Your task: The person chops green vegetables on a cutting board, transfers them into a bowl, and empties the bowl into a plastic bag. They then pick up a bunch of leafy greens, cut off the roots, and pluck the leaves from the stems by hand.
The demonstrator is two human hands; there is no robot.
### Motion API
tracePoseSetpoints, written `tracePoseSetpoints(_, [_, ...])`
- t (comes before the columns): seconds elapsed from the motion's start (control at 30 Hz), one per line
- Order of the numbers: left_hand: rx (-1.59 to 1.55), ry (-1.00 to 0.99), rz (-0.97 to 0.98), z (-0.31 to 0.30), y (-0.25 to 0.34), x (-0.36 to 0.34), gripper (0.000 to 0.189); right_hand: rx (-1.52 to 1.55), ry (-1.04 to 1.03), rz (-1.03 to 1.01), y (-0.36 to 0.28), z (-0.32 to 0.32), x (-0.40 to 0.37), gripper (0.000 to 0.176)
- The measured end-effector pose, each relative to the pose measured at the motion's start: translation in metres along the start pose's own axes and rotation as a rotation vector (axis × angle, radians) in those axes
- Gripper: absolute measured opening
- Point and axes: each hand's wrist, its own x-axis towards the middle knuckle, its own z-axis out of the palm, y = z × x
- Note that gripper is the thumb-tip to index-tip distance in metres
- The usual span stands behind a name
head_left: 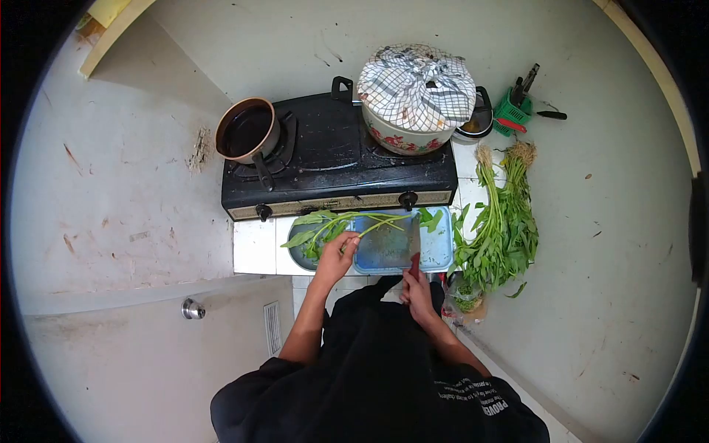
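Note:
My left hand (339, 256) is closed on green leafy stems (320, 229) that stretch over a blue tray (442, 251). Their leaves hang at the left, over a grey-blue basin (298, 255), and the bare stem ends point right. In my right hand (417, 292) is a knife (414, 244) with a red handle, its blade over the right part of the tray, close to the stem ends. Cut green leaves (430, 218) lie in the tray to the right of the blade.
Behind the tray stands a black two-burner stove (325, 148) with a saucepan (247, 131) and a cloth-covered pot (417, 103). Bunches of leafy greens (506, 221) with roots lie at the right, near a green basket (512, 112) of utensils.

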Motion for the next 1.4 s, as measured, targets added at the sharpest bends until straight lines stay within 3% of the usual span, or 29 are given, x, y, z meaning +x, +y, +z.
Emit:
tracePoseSetpoints(0.23, [0.142,-0.195,-0.056,0.019,-0.004,0.001,0.019,-0.457,0.215,-0.348,0.024,-0.063,-0.011,0.016])
tracePoseSetpoints(0.4, [0.351,-0.215,0.172,0.037,-0.045,-0.005,0.025,-0.765,0.296,-0.522,0.025,-0.057,-0.024,0.028])
tracePoseSetpoints(0.63, [0.654,-0.305,0.096,0.041,-0.045,-0.013,0.037,-0.888,0.222,-0.45,0.034,-0.05,-0.026,0.026])
tracePoseSetpoints(1.4, [0.66,-0.235,0.107,0.06,-0.065,-0.021,0.039,-1.031,0.175,-0.364,0.04,-0.044,-0.011,0.033])
